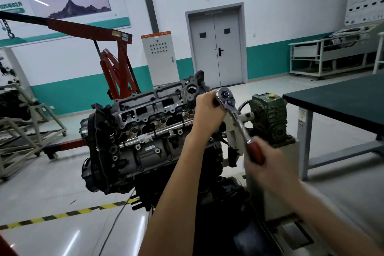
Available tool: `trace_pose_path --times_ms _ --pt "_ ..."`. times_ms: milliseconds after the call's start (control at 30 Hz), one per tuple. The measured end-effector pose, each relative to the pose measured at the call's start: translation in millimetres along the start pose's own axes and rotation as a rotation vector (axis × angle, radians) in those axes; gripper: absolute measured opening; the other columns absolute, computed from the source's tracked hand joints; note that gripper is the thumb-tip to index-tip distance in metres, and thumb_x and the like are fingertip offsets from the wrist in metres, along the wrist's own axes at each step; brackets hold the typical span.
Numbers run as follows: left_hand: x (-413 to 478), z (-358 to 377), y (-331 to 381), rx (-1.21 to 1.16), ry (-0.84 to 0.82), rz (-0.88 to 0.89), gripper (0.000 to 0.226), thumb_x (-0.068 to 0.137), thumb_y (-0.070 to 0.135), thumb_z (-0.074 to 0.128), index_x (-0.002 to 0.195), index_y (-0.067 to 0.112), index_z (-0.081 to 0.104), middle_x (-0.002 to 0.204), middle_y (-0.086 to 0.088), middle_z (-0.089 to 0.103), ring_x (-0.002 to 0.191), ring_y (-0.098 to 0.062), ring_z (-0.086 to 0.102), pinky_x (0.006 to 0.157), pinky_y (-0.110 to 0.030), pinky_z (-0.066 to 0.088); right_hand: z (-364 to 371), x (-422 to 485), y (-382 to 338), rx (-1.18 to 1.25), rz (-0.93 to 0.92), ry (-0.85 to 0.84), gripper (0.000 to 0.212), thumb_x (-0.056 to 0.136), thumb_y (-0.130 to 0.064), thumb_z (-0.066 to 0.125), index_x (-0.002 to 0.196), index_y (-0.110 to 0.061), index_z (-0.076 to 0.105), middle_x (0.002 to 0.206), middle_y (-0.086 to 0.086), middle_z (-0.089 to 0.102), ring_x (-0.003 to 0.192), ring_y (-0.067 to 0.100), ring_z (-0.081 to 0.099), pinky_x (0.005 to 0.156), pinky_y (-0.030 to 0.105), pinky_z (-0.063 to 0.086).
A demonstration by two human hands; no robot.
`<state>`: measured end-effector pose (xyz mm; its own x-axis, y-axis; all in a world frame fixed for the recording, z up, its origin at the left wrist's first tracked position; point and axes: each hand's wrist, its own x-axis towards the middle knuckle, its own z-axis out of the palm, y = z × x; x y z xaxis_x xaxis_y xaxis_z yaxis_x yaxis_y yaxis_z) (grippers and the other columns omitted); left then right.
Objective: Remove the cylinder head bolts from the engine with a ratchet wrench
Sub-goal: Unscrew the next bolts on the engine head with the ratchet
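Left hand (204,110): your fingers curl tight just under the round chromed head of the ratchet wrench (234,112), at the right end of the rough, grey cast-metal engine (145,131). Right hand (268,160) (motion-blurred) wraps the glossy red handle (255,151).

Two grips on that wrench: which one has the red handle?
The right grip, blurred and nearer the camera, wraps the red handle. The left grip instead holds at the shiny wrench head, up by the engine.
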<state>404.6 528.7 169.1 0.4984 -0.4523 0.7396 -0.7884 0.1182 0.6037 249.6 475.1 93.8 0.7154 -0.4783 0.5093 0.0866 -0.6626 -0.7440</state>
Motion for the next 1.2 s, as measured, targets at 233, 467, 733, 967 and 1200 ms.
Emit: trace_pose_path --times_ms 233,467,733,967,1200 --pt "3 2 -4 0.001 0.028 0.012 0.035 0.08 -0.008 0.06 0.052 0.006 0.045 0.052 -0.002 0.037 0.055 -0.009 0.027 0.052 -0.028 0.025 56 -12 -25 0.348 0.083 0.056 0.031 0.075 0.0 0.06 0.074 -0.028 0.047 0.051 -0.004 0.049 0.041 0.008 0.043 0.04 0.025 0.041" --pt "4 -5 1 -0.002 -0.027 -0.019 0.022 0.079 -0.004 0.059 0.061 -0.011 0.049 0.053 -0.009 0.042 0.052 -0.012 0.029 0.049 -0.027 0.026 -64 44 3 -0.328 -0.258 -0.15 0.043 0.073 0.007 0.067 0.088 -0.028 0.047 0.056 -0.017 0.044 0.052 -0.008 0.052 0.048 0.001 0.034" --pt "0 -6 -2 -0.018 0.001 -0.013 0.039 0.084 -0.001 0.062 0.053 0.013 0.043 0.052 0.001 0.037 0.056 -0.013 0.03 0.054 -0.028 0.027 67 -19 -33 0.359 0.104 0.113 0.026 0.073 -0.001 0.062 0.076 -0.023 0.048 0.048 -0.006 0.049 0.038 0.005 0.046 0.037 0.015 0.036" --pt "3 -8 2 0.017 -0.06 -0.02 0.035 0.082 -0.001 0.063 0.051 0.01 0.05 0.051 0.003 0.045 0.052 -0.009 0.033 0.051 -0.027 0.031 -17 12 4 -0.069 -0.101 -0.178 0.025 0.077 0.001 0.064 0.085 -0.019 0.052 0.059 0.0 0.052 0.046 0.006 0.047 0.045 0.012 0.039" --pt "1 -3 3 0.015 -0.031 0.011 0.023 0.076 -0.008 0.057 0.056 0.004 0.057 0.054 -0.017 0.05 0.054 -0.011 0.034 0.05 -0.022 0.029 -38 28 13 -0.224 -0.164 -0.111 0.039 0.077 0.0 0.067 0.086 -0.029 0.044 0.06 -0.006 0.048 0.051 0.002 0.054 0.048 0.008 0.041"
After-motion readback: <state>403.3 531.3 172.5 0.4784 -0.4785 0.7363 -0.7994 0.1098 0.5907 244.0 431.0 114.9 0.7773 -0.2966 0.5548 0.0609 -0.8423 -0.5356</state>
